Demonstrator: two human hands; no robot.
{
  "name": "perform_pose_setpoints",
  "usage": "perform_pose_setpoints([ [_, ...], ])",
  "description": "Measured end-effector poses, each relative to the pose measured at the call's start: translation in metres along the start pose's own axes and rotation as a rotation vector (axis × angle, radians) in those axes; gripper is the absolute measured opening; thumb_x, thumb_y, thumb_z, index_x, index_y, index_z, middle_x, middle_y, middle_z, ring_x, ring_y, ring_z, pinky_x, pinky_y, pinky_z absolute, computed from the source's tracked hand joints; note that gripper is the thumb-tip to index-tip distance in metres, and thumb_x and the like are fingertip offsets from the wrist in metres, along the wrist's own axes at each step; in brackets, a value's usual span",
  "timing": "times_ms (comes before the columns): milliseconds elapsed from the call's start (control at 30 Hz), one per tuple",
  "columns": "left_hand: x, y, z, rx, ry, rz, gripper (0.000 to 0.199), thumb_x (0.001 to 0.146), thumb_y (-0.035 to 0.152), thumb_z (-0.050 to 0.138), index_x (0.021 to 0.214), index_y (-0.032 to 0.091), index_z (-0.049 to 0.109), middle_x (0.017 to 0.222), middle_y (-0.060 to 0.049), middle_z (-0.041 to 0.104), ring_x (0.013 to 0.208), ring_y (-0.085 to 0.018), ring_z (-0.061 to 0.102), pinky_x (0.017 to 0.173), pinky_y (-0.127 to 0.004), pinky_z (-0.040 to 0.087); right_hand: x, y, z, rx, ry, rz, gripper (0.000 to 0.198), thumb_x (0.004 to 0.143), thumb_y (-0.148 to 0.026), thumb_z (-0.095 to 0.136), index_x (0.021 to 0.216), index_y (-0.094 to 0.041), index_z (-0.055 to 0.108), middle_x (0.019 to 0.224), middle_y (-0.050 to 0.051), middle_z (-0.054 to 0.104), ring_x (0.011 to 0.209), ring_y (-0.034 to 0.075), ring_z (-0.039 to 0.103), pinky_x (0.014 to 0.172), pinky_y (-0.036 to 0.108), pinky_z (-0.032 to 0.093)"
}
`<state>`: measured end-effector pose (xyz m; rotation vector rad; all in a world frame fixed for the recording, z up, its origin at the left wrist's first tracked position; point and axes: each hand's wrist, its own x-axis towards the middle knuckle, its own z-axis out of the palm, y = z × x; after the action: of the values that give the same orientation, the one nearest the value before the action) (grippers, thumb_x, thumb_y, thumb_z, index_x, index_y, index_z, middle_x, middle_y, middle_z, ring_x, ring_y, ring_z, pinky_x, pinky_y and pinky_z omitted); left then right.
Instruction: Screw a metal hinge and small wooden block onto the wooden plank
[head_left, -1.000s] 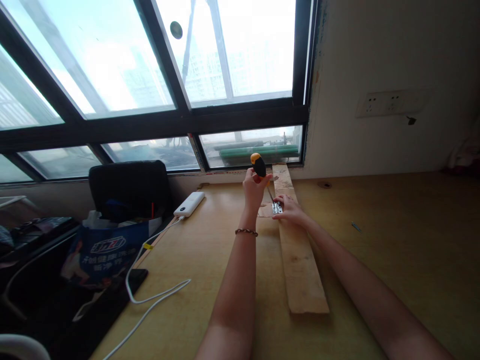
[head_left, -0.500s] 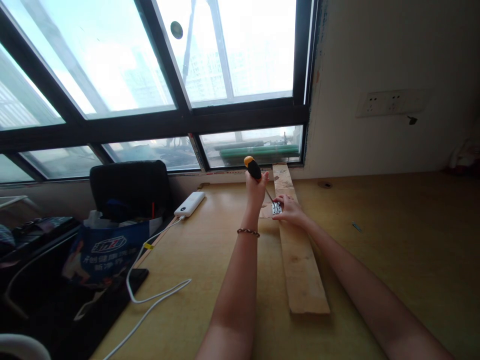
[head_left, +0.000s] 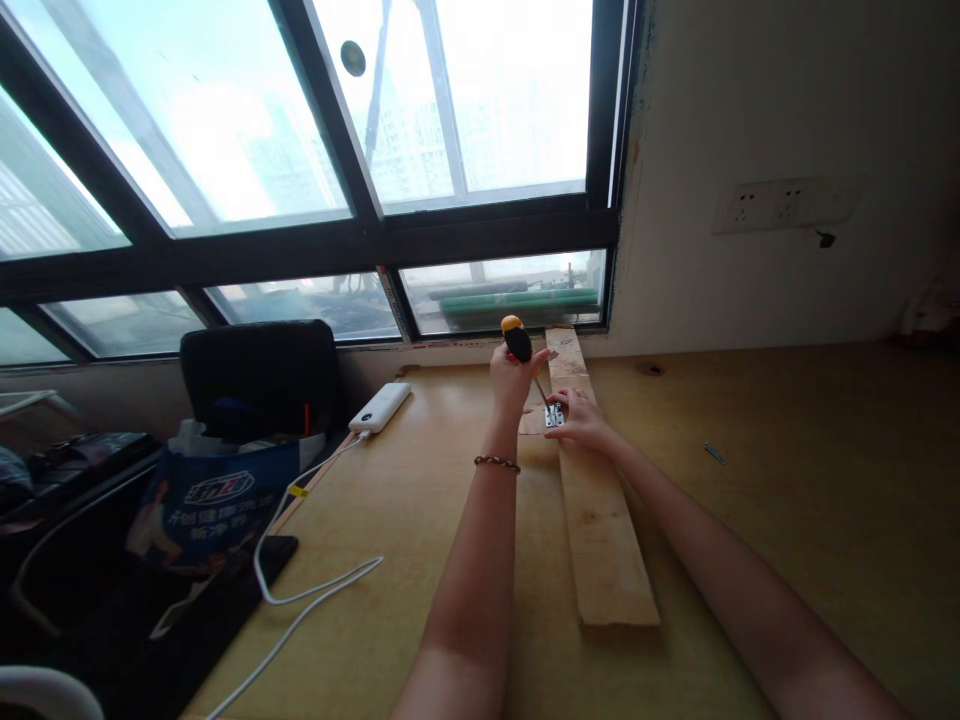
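My left hand (head_left: pixel 511 378) is wrapped round the black-and-yellow handle of a screwdriver (head_left: pixel 517 343). Its shaft slants down to the right, and the tip meets a small silver hinge (head_left: pixel 554 415). With closed fingers, my right hand (head_left: pixel 585 422) grips the hinge from its right side, against the wood. Beneath it lies a long pale wooden board (head_left: pixel 609 540), stretching from the window sill toward me. A shorter flat piece of wood (head_left: pixel 531 420) sticks out to the left below the hinge. Any screw under the tip is too small to make out.
Loose screws (head_left: pixel 713 453) lie on the table (head_left: pixel 787 560) to the right. At the table's left edge sits a white power bank (head_left: pixel 380 407) with a white cable (head_left: pixel 319 597). A blue bag (head_left: pixel 217 505) and a black chair (head_left: pixel 259 375) stand beyond that edge.
The screwdriver's handle has tipped slightly to the right and down, and my left hand has turned with it. My right hand and the hinge stay in place.
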<state>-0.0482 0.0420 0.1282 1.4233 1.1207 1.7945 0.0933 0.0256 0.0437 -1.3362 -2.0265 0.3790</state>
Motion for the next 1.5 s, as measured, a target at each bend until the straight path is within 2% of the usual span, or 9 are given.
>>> perform_pose_setpoints([
  [167,-0.001,0.005,-0.005,0.097,-0.1,-0.034,0.037,0.047,0.039,0.076,0.07,0.014,0.061,0.062,0.0,0.056,0.058,-0.012,0.051,0.055,-0.024,0.04,0.001,0.003,0.001,-0.001,-0.001,0.002,0.065,0.048,-0.042,0.077,0.105,-0.021,0.054,0.111,0.006,0.053,0.104,0.024,0.047,0.087,0.035,0.04],
  [333,0.0,0.005,-0.007,0.236,-0.029,0.036,0.039,0.043,0.032,0.079,0.073,0.017,0.06,0.061,0.002,0.054,0.059,-0.013,0.051,0.056,-0.024,0.039,0.001,0.003,0.001,0.0,-0.01,0.011,0.065,0.048,-0.042,0.076,0.106,-0.022,0.054,0.11,0.006,0.052,0.105,0.024,0.047,0.087,0.036,0.04],
  [467,0.0,0.005,-0.007,0.147,-0.023,0.082,0.049,0.043,0.027,0.08,0.086,0.02,0.057,0.067,0.002,0.056,0.062,-0.013,0.054,0.057,-0.023,0.041,0.0,0.001,0.0,0.005,-0.011,0.02,0.065,0.049,-0.042,0.077,0.106,-0.022,0.055,0.111,0.006,0.052,0.106,0.025,0.047,0.088,0.036,0.039],
  [633,-0.002,0.006,-0.007,0.055,-0.076,0.087,0.06,0.049,0.024,0.077,0.104,0.02,0.051,0.091,-0.005,0.06,0.064,-0.012,0.059,0.059,-0.023,0.045,0.0,0.0,-0.001,-0.004,-0.015,0.033,0.064,0.049,-0.042,0.076,0.106,-0.022,0.055,0.113,0.006,0.052,0.107,0.024,0.046,0.088,0.036,0.039],
  [833,-0.001,0.002,-0.001,-0.04,-0.137,0.063,0.024,0.064,0.017,0.062,0.084,0.017,0.048,0.084,-0.004,0.06,0.074,-0.016,0.063,0.065,-0.027,0.047,0.0,0.001,-0.001,-0.005,-0.011,-0.002,0.064,0.05,-0.041,0.076,0.106,-0.022,0.055,0.112,0.006,0.052,0.106,0.024,0.047,0.089,0.036,0.039],
  [967,0.001,0.0,0.0,-0.026,-0.101,0.056,0.027,0.062,0.018,0.063,0.084,0.018,0.047,0.08,-0.002,0.058,0.073,-0.016,0.06,0.065,-0.028,0.045,0.0,0.001,0.0,-0.005,-0.012,0.001,0.065,0.049,-0.041,0.077,0.107,-0.021,0.054,0.112,0.006,0.052,0.106,0.024,0.046,0.088,0.036,0.039],
  [1133,-0.001,0.006,-0.008,0.115,-0.017,0.095,0.038,0.046,0.029,0.078,0.068,0.02,0.048,0.067,-0.001,0.053,0.074,-0.019,0.054,0.06,-0.026,0.04,0.001,0.002,0.0,0.002,-0.026,0.004,0.064,0.05,-0.042,0.076,0.106,-0.022,0.055,0.111,0.006,0.052,0.106,0.024,0.046,0.089,0.036,0.039],
  [1267,-0.002,0.009,-0.013,0.242,0.006,0.058,0.041,0.045,0.038,0.078,0.06,0.021,0.045,0.057,0.001,0.048,0.065,-0.017,0.051,0.056,-0.025,0.035,0.0,0.002,0.0,0.005,-0.012,0.012,0.065,0.048,-0.041,0.077,0.106,-0.022,0.055,0.111,0.006,0.052,0.106,0.024,0.046,0.089,0.036,0.039],
  [1500,0.005,0.004,-0.016,0.223,0.036,0.018,0.035,0.045,0.028,0.077,0.066,0.019,0.05,0.064,0.0,0.057,0.064,-0.016,0.056,0.057,-0.025,0.039,0.0,0.0,0.0,-0.003,-0.018,0.016,0.061,0.049,-0.04,0.076,0.104,-0.023,0.057,0.112,0.005,0.051,0.106,0.024,0.047,0.089,0.036,0.039],
])
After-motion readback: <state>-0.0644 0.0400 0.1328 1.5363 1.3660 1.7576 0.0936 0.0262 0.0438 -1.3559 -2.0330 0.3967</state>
